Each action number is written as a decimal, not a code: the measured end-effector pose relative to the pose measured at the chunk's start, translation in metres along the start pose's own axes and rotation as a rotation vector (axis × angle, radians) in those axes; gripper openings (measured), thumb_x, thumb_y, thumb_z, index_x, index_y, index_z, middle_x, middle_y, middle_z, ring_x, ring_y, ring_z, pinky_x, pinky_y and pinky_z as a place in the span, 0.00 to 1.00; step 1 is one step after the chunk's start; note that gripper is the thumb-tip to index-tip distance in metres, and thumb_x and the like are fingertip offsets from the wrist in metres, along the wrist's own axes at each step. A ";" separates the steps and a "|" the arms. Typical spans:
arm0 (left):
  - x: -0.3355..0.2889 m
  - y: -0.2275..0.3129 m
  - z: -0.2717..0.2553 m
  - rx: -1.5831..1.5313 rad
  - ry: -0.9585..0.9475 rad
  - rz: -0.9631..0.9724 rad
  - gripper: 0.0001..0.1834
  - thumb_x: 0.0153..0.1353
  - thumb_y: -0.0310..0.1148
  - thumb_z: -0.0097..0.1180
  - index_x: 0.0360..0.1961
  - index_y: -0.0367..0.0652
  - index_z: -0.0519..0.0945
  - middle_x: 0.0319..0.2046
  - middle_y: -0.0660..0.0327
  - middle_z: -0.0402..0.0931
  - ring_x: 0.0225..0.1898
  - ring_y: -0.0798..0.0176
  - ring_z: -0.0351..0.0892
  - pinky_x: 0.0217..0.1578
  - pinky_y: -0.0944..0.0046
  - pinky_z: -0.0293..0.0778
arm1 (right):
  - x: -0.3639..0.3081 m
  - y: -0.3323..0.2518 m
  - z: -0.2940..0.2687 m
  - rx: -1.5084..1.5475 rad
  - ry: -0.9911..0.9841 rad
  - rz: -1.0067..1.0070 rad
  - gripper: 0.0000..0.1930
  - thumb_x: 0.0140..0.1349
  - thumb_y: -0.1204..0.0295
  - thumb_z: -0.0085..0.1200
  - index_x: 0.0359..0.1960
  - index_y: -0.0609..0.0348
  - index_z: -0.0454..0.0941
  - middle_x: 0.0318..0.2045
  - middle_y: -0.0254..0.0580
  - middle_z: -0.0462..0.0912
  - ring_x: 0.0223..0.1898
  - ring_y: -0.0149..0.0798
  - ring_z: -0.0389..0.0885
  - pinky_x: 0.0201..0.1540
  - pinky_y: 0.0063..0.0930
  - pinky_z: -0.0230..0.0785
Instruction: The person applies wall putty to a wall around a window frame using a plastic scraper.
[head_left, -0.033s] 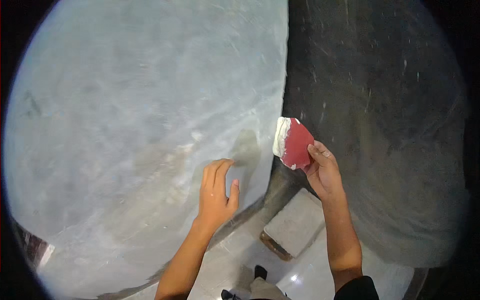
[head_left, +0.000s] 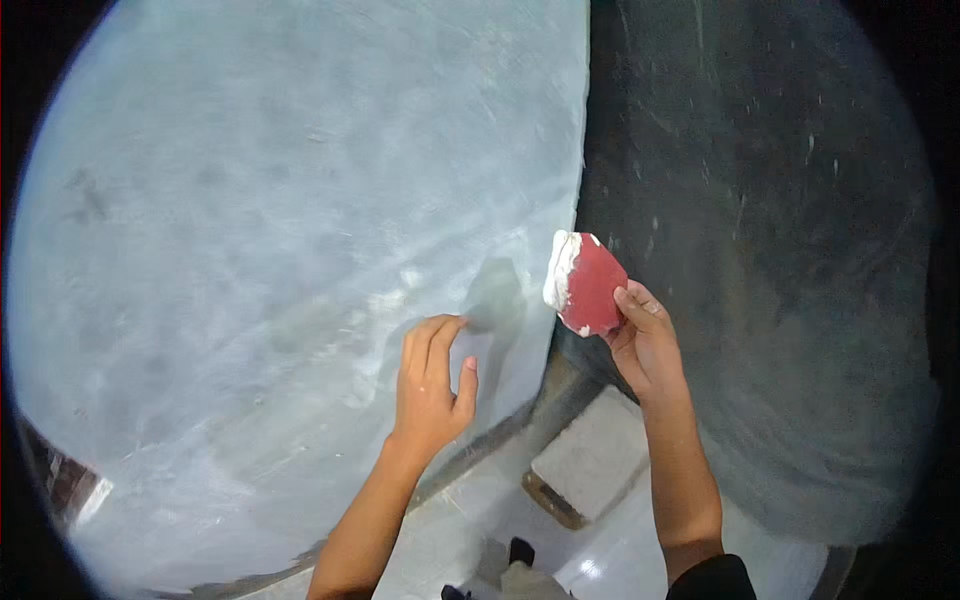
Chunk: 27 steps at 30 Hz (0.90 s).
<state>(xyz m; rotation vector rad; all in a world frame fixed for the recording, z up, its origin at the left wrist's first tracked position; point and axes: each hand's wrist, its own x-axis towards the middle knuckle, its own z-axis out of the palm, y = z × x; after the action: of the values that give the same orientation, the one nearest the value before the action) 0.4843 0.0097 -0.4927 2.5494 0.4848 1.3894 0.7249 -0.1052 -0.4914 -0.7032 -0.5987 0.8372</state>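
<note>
My right hand [head_left: 645,335] pinches the lower right edge of a flat red putty spreader [head_left: 597,290] between thumb and fingers. Thick white paste coats the spreader's left edge, with smaller dabs at its top and bottom corners. Behind that loaded edge is the border between a pale grey wall [head_left: 330,150] and a dark one. To the left, my left hand [head_left: 435,385] is raised in front of the pale wall, fingers slightly curved and thumb apart, holding nothing. Whether its fingertips touch the wall I cannot tell.
A dark wall [head_left: 760,250] with pale specks takes up the right side. Below, a grey-topped block [head_left: 592,460] stands on the shiny floor [head_left: 440,540], near my shoe [head_left: 521,551]. A brown and white object [head_left: 72,485] shows at the lower left.
The view has shifted slightly, so the wall border and the block sit a little farther right. Both hands keep their poses, and the spreader stays in my right hand.
</note>
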 end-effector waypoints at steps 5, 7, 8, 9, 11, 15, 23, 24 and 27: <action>-0.012 0.036 -0.027 0.264 0.213 0.128 0.23 0.55 0.25 0.54 0.55 0.34 0.72 0.53 0.47 0.72 0.58 0.40 0.69 0.59 0.45 0.66 | -0.013 -0.004 0.030 0.126 -0.199 -0.090 0.13 0.71 0.72 0.50 0.53 0.64 0.69 0.47 0.42 0.80 0.49 0.34 0.80 0.56 0.34 0.72; -0.016 0.037 -0.023 0.319 0.220 0.130 0.24 0.55 0.25 0.54 0.55 0.34 0.72 0.53 0.48 0.72 0.59 0.40 0.69 0.59 0.45 0.65 | -0.010 0.005 0.021 0.154 -0.167 -0.103 0.13 0.69 0.74 0.51 0.53 0.62 0.67 0.49 0.46 0.79 0.50 0.39 0.80 0.55 0.40 0.73; -0.009 0.021 0.015 0.411 0.338 0.208 0.24 0.55 0.25 0.54 0.55 0.34 0.72 0.53 0.48 0.72 0.60 0.39 0.68 0.59 0.45 0.65 | 0.027 0.011 -0.005 0.163 -0.304 -0.180 0.13 0.69 0.74 0.51 0.53 0.62 0.67 0.49 0.46 0.79 0.50 0.39 0.80 0.55 0.40 0.73; -0.015 0.013 0.034 0.459 0.359 0.199 0.24 0.55 0.25 0.54 0.55 0.34 0.72 0.53 0.48 0.72 0.60 0.39 0.68 0.59 0.45 0.65 | 0.041 0.026 -0.023 0.199 -0.332 -0.170 0.13 0.69 0.74 0.52 0.52 0.61 0.67 0.49 0.46 0.79 0.50 0.39 0.80 0.54 0.41 0.73; -0.029 0.014 0.045 0.540 0.331 0.166 0.24 0.54 0.25 0.54 0.55 0.34 0.73 0.54 0.48 0.72 0.62 0.39 0.67 0.59 0.46 0.65 | 0.045 0.039 -0.035 0.257 -0.387 -0.132 0.12 0.68 0.76 0.53 0.50 0.57 0.66 0.49 0.45 0.79 0.50 0.39 0.80 0.53 0.43 0.74; -0.023 0.016 0.071 0.642 0.391 0.133 0.25 0.55 0.25 0.54 0.56 0.34 0.71 0.55 0.47 0.71 0.64 0.39 0.65 0.62 0.45 0.63 | 0.070 0.028 -0.043 0.257 -0.528 -0.138 0.09 0.67 0.76 0.53 0.45 0.56 0.66 0.46 0.42 0.78 0.49 0.37 0.80 0.53 0.41 0.74; -0.031 0.047 0.053 0.787 0.452 0.087 0.27 0.54 0.25 0.55 0.57 0.36 0.70 0.57 0.47 0.69 0.65 0.39 0.63 0.63 0.45 0.63 | 0.052 0.023 -0.018 0.196 -0.629 -0.217 0.06 0.66 0.77 0.51 0.41 0.56 0.67 0.40 0.37 0.75 0.42 0.30 0.76 0.48 0.33 0.73; -0.034 0.050 0.039 0.815 0.466 0.062 0.27 0.54 0.25 0.55 0.57 0.36 0.70 0.57 0.47 0.69 0.65 0.39 0.63 0.63 0.45 0.63 | 0.047 0.023 -0.001 0.189 -0.664 -0.219 0.06 0.66 0.76 0.51 0.40 0.56 0.67 0.39 0.36 0.75 0.41 0.29 0.75 0.46 0.32 0.73; -0.031 0.040 0.010 0.834 0.496 0.048 0.26 0.55 0.25 0.55 0.57 0.35 0.69 0.57 0.46 0.69 0.65 0.39 0.63 0.63 0.45 0.62 | 0.037 0.023 0.040 0.158 -0.672 -0.287 0.05 0.66 0.75 0.51 0.38 0.56 0.67 0.37 0.34 0.74 0.38 0.27 0.73 0.44 0.29 0.72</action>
<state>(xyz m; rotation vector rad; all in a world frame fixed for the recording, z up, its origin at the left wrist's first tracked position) 0.4845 -0.0396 -0.5094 2.7460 1.3337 2.2079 0.7059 -0.0512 -0.4760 -0.1661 -1.1901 0.8338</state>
